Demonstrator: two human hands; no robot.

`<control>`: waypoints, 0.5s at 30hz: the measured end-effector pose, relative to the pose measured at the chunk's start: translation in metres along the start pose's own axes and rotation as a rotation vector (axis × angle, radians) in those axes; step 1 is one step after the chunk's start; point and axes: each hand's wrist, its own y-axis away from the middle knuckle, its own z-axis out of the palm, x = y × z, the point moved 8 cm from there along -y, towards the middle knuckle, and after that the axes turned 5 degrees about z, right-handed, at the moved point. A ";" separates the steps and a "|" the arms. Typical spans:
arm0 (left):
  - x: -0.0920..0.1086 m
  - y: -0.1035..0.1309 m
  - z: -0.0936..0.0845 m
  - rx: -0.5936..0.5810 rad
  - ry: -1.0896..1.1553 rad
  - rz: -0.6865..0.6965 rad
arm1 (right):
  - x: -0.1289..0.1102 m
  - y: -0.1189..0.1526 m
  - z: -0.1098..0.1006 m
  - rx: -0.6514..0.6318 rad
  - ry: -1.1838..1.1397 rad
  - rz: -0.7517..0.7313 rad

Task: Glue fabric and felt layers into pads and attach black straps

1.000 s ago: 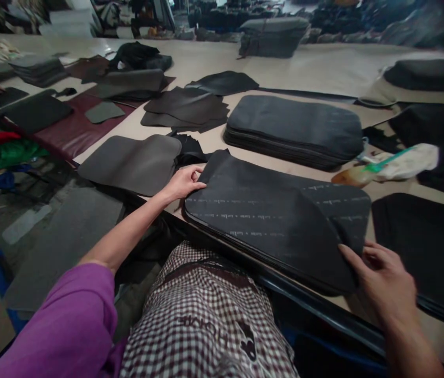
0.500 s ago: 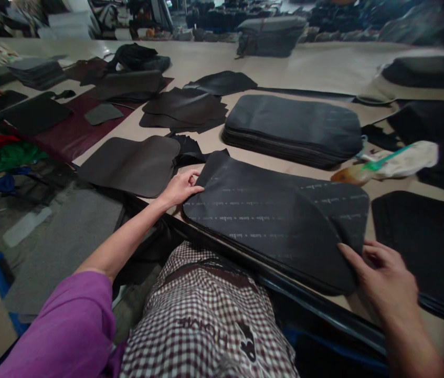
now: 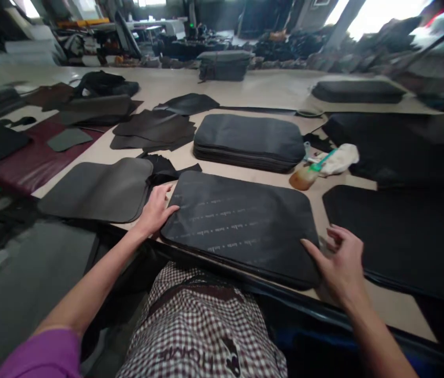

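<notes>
A stack of black printed panels (image 3: 222,226) with rounded corners lies flat at the table's front edge. My left hand (image 3: 155,210) is at its left edge, thumb resting on the top panel and the other fingers apart from the thumb. At the right edge, my right hand (image 3: 340,260) has its thumb against the panel's rim and its fingers spread outward, loosely curved. Pale lettering runs in rows across the top panel. To the left lies a dark grey panel stack (image 3: 99,189), and beyond the printed panels stands a taller black stack (image 3: 249,139).
A bottle of amber liquid (image 3: 303,178) with a green top stands by a whitish cloth (image 3: 342,159). More black panels (image 3: 399,241) lie on the right. Brown-black pieces (image 3: 155,126) and a maroon sheet (image 3: 44,147) spread across the left side of the table.
The top panel's raised right part has come down flat on the stack. My right hand's fingers have loosened from its edge. The view has tilted up and shifted right.
</notes>
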 end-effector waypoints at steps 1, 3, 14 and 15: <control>0.005 0.000 0.001 0.001 -0.044 0.067 | -0.011 0.000 -0.002 0.015 0.050 -0.072; 0.014 0.002 0.010 -0.067 -0.116 0.203 | -0.031 0.000 0.000 -0.029 0.160 -0.209; 0.000 -0.003 0.026 -0.143 -0.210 0.294 | -0.035 0.001 0.016 -0.312 0.086 -0.302; 0.000 -0.008 0.022 -0.141 -0.190 0.279 | -0.035 -0.005 0.012 -0.296 0.064 -0.269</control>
